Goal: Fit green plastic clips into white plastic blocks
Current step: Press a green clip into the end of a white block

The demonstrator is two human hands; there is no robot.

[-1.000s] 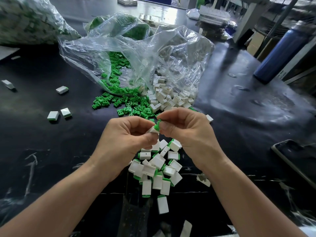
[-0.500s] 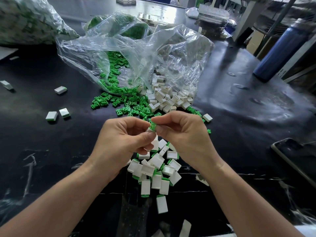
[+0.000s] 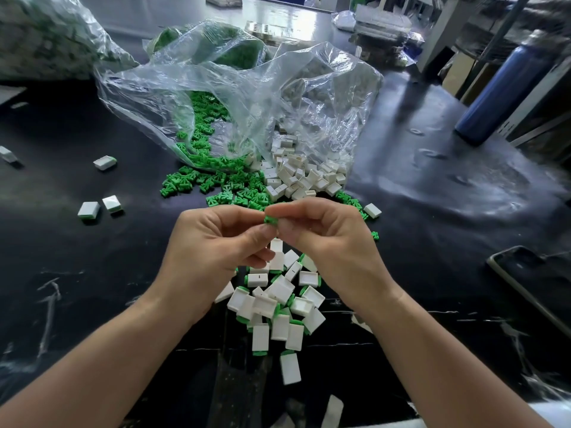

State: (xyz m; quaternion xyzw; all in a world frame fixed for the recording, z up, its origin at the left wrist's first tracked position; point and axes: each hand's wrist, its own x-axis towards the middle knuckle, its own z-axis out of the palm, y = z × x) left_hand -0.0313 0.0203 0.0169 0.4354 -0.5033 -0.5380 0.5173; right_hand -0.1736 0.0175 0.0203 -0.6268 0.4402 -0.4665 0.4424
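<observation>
Green clip (image 3: 269, 220): left hand (image 3: 216, 245), right hand (image 3: 327, 239)

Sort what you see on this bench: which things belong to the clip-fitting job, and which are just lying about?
Job: loose green plastic clips; empty white plastic blocks; pile of fitted white blocks; clear plastic bags.
Lying about: tall blue bottle; dark flat phone.

Glossy black table (image 3: 432, 186), clear plastic bag (image 3: 247, 88)

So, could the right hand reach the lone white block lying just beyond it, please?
Probably yes: the lone white block lies uncovered on the black table beside the right hand, nothing between. But that hand and the left hand pinch a green clip, which it must release first.
</observation>
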